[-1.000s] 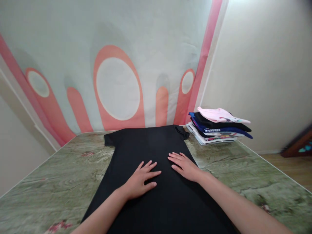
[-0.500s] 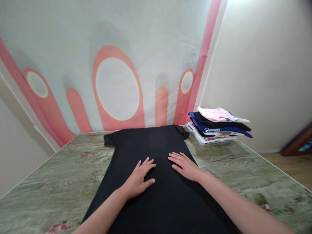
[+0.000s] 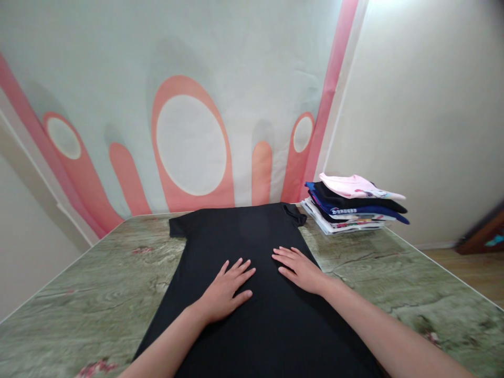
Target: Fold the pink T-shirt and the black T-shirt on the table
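Note:
A black T-shirt (image 3: pixel 240 231) lies spread flat on a green marbled table (image 3: pixel 90 289), with its sleeves toward the far edge. My left hand (image 3: pixel 224 291) rests palm down on the middle of the shirt, fingers stretched out and slightly apart. Just to the right of it, my right hand (image 3: pixel 299 268) also lies flat on the cloth, fingers together and pointing left. Neither hand holds anything.
A stack of folded clothes (image 3: pixel 352 202), pink on top over black, blue and white pieces, stands at the table's far right corner. A wall hanging with pink arches (image 3: pixel 189 131) is behind the table. Wooden floor (image 3: pixel 472 268) shows at the right.
Both hands stay flat on the shirt; the left hand has shifted only slightly. The view has barely moved.

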{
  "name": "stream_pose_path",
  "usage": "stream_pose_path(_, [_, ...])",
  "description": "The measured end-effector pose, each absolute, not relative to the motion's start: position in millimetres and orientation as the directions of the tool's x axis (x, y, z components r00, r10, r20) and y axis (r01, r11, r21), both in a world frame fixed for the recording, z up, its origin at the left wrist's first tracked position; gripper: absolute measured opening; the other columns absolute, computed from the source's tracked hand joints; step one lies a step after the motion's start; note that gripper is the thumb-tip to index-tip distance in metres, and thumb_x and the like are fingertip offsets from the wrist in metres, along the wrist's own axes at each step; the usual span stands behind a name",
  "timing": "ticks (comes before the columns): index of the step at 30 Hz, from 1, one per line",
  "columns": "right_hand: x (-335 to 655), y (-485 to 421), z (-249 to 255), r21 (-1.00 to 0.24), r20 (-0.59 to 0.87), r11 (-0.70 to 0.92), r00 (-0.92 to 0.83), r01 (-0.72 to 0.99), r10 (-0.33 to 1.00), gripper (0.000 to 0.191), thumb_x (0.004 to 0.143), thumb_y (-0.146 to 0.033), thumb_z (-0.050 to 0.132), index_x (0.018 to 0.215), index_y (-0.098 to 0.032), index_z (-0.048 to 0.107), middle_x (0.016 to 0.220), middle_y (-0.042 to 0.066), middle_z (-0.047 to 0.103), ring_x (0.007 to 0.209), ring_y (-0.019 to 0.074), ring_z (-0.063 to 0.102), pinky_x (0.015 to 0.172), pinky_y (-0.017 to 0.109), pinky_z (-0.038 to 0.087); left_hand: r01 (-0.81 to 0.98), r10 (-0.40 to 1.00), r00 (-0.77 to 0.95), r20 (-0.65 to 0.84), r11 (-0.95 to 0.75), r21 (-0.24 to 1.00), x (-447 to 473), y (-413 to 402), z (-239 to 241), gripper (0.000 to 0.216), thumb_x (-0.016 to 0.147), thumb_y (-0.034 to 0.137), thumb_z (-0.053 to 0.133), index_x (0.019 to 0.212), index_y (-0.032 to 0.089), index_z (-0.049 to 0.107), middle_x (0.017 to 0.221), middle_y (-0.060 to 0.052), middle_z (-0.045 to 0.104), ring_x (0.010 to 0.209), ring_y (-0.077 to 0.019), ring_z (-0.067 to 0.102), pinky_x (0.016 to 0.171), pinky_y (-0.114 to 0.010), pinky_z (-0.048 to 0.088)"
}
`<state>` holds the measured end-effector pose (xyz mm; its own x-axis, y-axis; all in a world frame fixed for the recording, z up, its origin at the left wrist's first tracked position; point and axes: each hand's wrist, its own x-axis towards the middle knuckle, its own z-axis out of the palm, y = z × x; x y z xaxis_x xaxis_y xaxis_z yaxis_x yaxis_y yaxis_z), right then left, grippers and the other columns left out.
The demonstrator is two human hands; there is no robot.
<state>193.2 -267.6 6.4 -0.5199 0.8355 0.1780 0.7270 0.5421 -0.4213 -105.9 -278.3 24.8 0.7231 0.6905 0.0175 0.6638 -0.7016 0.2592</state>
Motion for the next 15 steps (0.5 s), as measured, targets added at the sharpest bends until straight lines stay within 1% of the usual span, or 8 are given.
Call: stream_pose_path(15, [194.1, -267.6, 7.2, -0.421, 0.178, 0.544, -0.522, 0.726, 0.834, 0.044, 0.095, -0.04, 0.039, 0.138, -0.033, 0.042, 0.147, 0.001, 0.039, 0.138, 0.0195, 0.027, 0.113, 0.047, 0.017, 0.667, 0.692, 0.722, 0.02, -0.703, 0.245, -105.2, -277.5, 25.1, 0.052, 0.095, 0.052, 0.033, 0.145, 0.039, 0.024, 0.154, 0.001, 0.023, 0.142, -0.0243, 0.016, 0.113, -0.052, 0.011])
